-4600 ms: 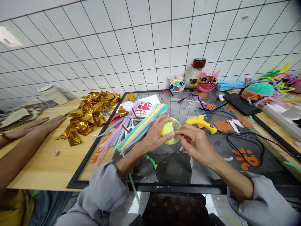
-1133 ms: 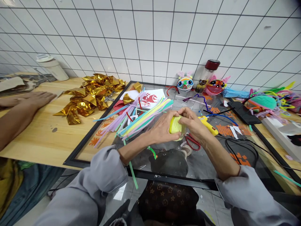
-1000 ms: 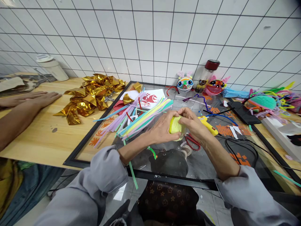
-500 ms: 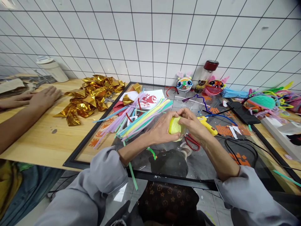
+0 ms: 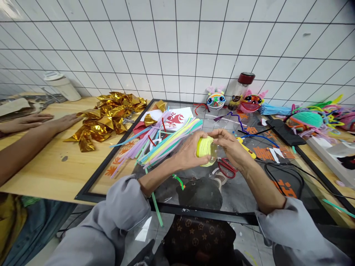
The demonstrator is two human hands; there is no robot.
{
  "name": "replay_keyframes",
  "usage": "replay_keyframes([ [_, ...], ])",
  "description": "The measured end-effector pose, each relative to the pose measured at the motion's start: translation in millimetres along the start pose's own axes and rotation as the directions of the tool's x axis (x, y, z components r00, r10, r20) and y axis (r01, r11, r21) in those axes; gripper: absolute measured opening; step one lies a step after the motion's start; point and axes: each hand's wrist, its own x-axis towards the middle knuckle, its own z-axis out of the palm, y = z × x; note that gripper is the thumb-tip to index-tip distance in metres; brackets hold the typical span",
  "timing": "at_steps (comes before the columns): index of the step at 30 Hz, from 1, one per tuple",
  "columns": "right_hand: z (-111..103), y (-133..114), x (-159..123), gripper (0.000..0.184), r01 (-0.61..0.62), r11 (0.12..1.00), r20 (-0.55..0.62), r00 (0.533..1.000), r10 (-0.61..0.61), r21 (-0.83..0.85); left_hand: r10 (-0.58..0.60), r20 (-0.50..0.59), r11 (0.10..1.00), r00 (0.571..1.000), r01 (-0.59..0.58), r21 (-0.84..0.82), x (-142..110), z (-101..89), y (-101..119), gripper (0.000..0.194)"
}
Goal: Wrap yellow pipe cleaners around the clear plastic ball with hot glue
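My left hand [image 5: 190, 152] grips a clear ball partly covered in rows of yellow pipe cleaner [image 5: 204, 147], its thumb along the lower edge and its fingers behind. The bare see-through side [image 5: 213, 153] faces right. My right hand [image 5: 230, 145] is closed at the ball's upper right, thumb and fingertips pressing the yellow strands' edge. Just below the right hand lie red-handled scissors [image 5: 227, 168]. A yellow glue gun [image 5: 247, 148] is partly hidden behind the right wrist. Left of my hands rests a bundle of pastel pipe cleaners [image 5: 172, 142].
Crumpled gold foil shapes [image 5: 111, 118] lie left of the black-framed glass panel [image 5: 94, 181]. A co-worker's hands [image 5: 65, 122] rest nearby. Two decorated balls [image 5: 216, 100] and a bottle [image 5: 239, 92] stand by the wall. A phone [image 5: 287, 132] and black cables [image 5: 298, 175] lie right.
My right hand has shifted slightly off the ball, so more of the clear side shows. The co-worker's hand has slid right toward the gold foil.
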Motion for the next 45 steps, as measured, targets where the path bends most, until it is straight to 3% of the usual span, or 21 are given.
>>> replay_keyframes([
  [17,4,8,1,0.036,-0.001,1.000,0.022,1.000,0.001,-0.015,-0.003,0.009,1.000,1.000,0.003,-0.022,-2,-1.0,-1,0.057],
  [31,9,5,-2,0.025,-0.007,0.999,-0.033,0.999,0.008,0.034,0.004,0.004,1.000,1.000,-0.004,-0.007,-1,-0.6,-1,0.059],
  [39,6,11,0,0.024,0.195,0.980,-0.206,0.958,-0.199,-0.037,0.002,0.009,1.000,1.000,-0.002,-0.021,-1,-1.9,1,0.057],
  [45,1,17,1,0.028,0.247,0.965,-0.235,0.937,-0.260,-0.085,-0.019,0.008,1.000,1.000,0.019,-0.014,-1,-1.8,2,0.057],
])
